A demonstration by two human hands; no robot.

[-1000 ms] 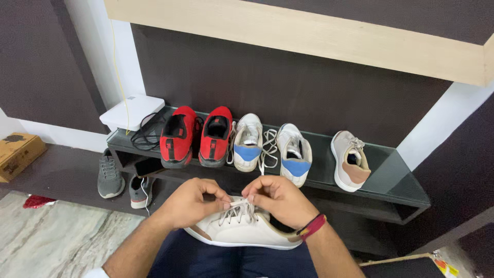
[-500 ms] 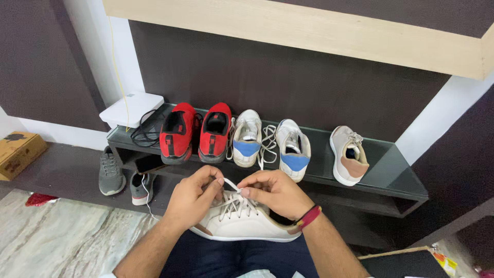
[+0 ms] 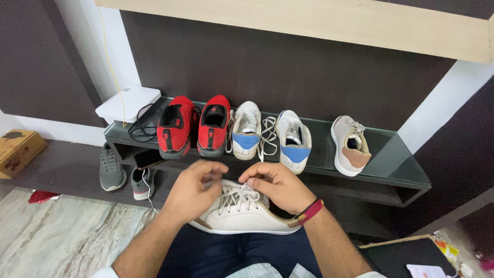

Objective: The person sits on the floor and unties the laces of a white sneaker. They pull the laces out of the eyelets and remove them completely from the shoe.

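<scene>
A white sneaker with tan trim (image 3: pixel 242 216) lies on my lap, toe to the left. My left hand (image 3: pixel 194 189) and my right hand (image 3: pixel 275 186) are both at its white laces (image 3: pixel 234 194), fingers pinched on the lace ends above the eyelets. A red band sits on my right wrist (image 3: pixel 307 212). The matching white and tan sneaker (image 3: pixel 350 145) stands alone on the glass shelf (image 3: pixel 396 167) to the right.
On the shelf stand a pair of red shoes (image 3: pixel 193 126) and a pair of white shoes with blue heels (image 3: pixel 270 138). A white box with cables (image 3: pixel 128 103) sits at its left end. Grey shoes (image 3: pixel 111 167) rest on the lower ledge; a cardboard box (image 3: pixel 18 149) lies far left.
My hands have kept working the laces, the left hand's fingers shifting over the knot. The view has tilted down slightly.
</scene>
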